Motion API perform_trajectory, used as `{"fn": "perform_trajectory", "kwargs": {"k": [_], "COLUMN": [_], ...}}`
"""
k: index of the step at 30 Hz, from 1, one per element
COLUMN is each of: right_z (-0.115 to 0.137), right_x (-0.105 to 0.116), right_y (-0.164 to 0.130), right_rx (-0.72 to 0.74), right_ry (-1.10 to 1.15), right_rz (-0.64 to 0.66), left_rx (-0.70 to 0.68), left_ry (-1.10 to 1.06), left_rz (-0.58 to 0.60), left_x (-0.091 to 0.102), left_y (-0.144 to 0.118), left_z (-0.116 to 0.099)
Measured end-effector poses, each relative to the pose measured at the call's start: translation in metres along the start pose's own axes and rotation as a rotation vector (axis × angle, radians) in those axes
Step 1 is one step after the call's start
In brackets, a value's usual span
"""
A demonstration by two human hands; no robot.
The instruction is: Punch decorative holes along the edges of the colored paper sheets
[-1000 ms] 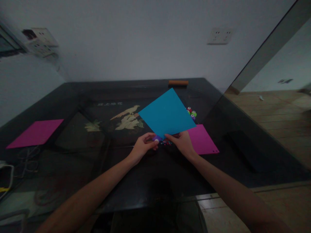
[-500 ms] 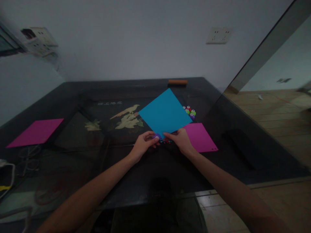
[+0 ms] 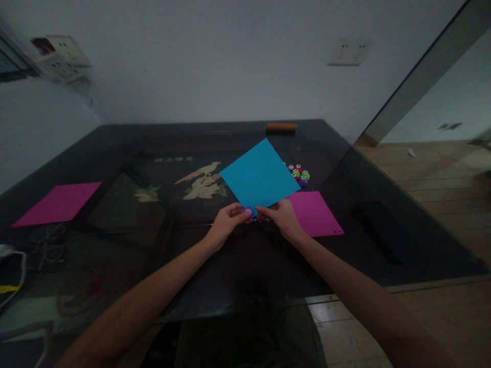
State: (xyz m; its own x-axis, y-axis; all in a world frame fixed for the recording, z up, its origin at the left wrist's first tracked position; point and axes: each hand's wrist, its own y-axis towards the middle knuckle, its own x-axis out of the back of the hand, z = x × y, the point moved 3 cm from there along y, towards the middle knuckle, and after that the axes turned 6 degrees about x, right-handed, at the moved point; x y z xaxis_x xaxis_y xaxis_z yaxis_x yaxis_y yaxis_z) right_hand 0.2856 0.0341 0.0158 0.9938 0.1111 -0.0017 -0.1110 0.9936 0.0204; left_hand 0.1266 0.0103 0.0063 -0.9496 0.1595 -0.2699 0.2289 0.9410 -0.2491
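At frame centre, the left hand [image 3: 226, 224] pinches a small purple paper punch [image 3: 249, 210] onto the blue square paper sheet [image 3: 260, 174] that the right hand [image 3: 282, 219] grips, so punching seems underway, needing a firm squeeze.

Dark glass table [image 3: 115, 153], bird inlay [image 3: 201, 185]. Magenta sheets far left [image 3: 57, 203] and right [image 3: 314, 213]. Coloured punches [image 3: 299, 175] clustered; orange bar [image 3: 282, 126] at back edge.

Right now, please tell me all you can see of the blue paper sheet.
The blue paper sheet is a flat, plain teal-blue square, uncreased as far as it shows. It is turned like a diamond over the dark table, its near corner at a small purple punch. The left hand holds the punch; the right hand pinches the sheet's near edge.
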Motion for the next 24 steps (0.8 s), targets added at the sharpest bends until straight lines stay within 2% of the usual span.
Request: {"fn": "perform_trajectory", "kwargs": {"k": [10,24], "right_z": [0.0010,0.0020], "right_x": [0.0014,0.0017], "right_y": [0.0001,-0.0002], "right_rx": [0.019,0.037], "right_ry": [-0.046,-0.054], "right_rz": [0.008,0.003], "left_rx": [0.016,-0.034], "left_ry": [0.021,0.064], "left_rz": [-0.010,0.000], "left_x": [0.0005,0.0002], "left_y": [0.0008,0.0013], "left_z": [0.0003,-0.0005]}}
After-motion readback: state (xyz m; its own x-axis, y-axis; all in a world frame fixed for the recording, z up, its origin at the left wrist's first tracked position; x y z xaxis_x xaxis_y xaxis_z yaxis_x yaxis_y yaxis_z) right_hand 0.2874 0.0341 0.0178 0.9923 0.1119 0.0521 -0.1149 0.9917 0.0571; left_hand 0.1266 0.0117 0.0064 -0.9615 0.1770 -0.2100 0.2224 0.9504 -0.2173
